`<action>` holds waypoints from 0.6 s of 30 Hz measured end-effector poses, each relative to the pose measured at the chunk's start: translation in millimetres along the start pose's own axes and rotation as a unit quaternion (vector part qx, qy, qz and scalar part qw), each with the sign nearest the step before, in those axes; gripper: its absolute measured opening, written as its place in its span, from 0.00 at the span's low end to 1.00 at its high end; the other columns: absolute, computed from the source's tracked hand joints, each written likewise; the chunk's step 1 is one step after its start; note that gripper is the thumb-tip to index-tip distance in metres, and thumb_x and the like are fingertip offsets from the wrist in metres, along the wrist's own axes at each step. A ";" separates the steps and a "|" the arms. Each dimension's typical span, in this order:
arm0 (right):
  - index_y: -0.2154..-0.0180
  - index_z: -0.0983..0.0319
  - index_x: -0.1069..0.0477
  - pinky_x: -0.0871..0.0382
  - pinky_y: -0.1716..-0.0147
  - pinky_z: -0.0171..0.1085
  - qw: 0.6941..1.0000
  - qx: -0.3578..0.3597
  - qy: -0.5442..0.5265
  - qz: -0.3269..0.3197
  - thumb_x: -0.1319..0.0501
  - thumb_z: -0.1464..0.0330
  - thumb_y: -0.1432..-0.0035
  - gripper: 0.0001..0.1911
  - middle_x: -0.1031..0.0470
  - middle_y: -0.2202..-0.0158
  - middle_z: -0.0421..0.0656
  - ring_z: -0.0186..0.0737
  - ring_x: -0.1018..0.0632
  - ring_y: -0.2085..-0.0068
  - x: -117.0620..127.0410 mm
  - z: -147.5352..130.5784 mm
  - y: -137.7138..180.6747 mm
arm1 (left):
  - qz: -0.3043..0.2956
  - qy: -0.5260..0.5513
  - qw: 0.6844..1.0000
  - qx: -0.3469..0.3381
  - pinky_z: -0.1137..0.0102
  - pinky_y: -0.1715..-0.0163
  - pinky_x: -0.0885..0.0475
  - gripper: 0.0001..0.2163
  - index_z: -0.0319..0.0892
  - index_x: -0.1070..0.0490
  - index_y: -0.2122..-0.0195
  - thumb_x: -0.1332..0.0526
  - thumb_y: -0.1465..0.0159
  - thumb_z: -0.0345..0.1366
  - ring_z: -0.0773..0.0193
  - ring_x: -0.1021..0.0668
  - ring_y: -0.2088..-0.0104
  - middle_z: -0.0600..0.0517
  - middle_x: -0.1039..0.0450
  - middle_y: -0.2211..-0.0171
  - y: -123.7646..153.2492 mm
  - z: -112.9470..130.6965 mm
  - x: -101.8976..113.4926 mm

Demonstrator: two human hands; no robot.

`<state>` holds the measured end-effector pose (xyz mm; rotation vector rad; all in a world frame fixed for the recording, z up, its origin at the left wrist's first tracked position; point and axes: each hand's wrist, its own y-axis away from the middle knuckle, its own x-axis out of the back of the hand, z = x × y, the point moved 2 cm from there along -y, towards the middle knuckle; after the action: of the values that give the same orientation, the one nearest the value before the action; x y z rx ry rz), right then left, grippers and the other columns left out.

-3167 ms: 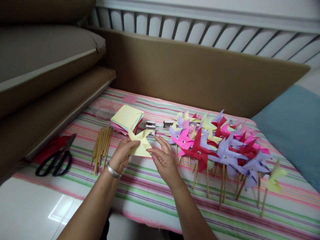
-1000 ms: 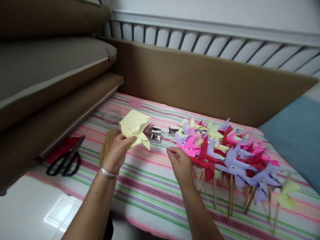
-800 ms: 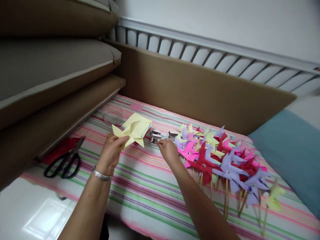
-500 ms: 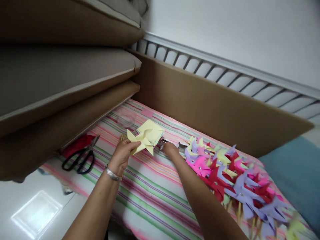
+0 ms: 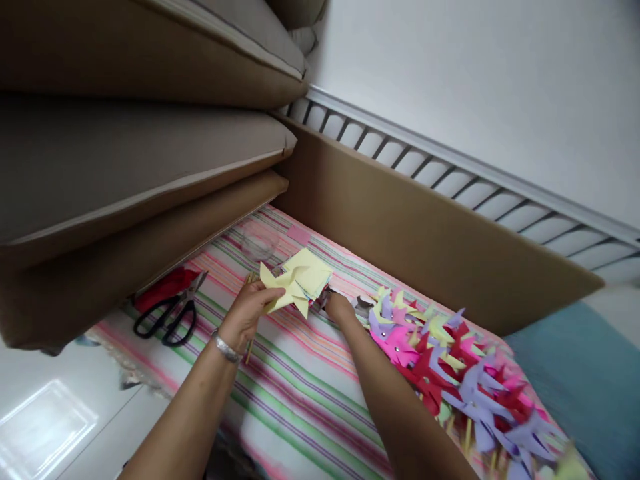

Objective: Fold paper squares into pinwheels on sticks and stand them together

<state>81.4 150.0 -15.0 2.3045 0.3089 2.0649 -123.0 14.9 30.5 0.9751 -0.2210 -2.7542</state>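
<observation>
In my left hand [image 5: 245, 310] I pinch a pale yellow paper pinwheel [image 5: 285, 288] between thumb and fingers; its blades are folded in to the centre. Just behind it lies a stack of square paper sheets [image 5: 311, 267], yellow on top. My right hand [image 5: 338, 307] reaches down at the stack's right edge, by a small dark, shiny thing [image 5: 323, 297] I cannot make out; its fingers are mostly hidden. Thin wooden sticks [image 5: 250, 350] show by my left hand. Many finished pinwheels [image 5: 433, 373] in pink, red, purple and yellow lie to the right.
Black-handled scissors [image 5: 173, 313] and a red item [image 5: 165, 288] lie at the left on the striped cloth [image 5: 295, 373]. Behind the paper are a clear round container [image 5: 259, 240] and a pink square [image 5: 299, 233]. Stacked cushions [image 5: 150, 160] rise at left, a brown panel [image 5: 425, 227] behind.
The view has shifted slightly. My left hand still holds the yellow pinwheel, and sticks now show below it. My right hand stays low beside the paper stack.
</observation>
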 end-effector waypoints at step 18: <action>0.66 0.66 0.30 0.30 0.72 0.33 0.966 -0.086 -0.217 -0.112 0.45 0.66 0.39 0.10 0.27 0.74 0.38 0.31 0.26 0.74 -28.9 67.2 139.3 | -0.048 -0.044 0.998 0.004 0.72 0.72 0.31 0.09 0.36 0.24 0.78 0.29 0.61 0.32 0.64 0.24 0.76 0.50 0.24 0.79 8.0 -14.0 -24.2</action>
<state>162.5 15.9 -29.5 2.4005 0.3347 1.3812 -94.5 12.2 36.0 0.8887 -0.2056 -2.8887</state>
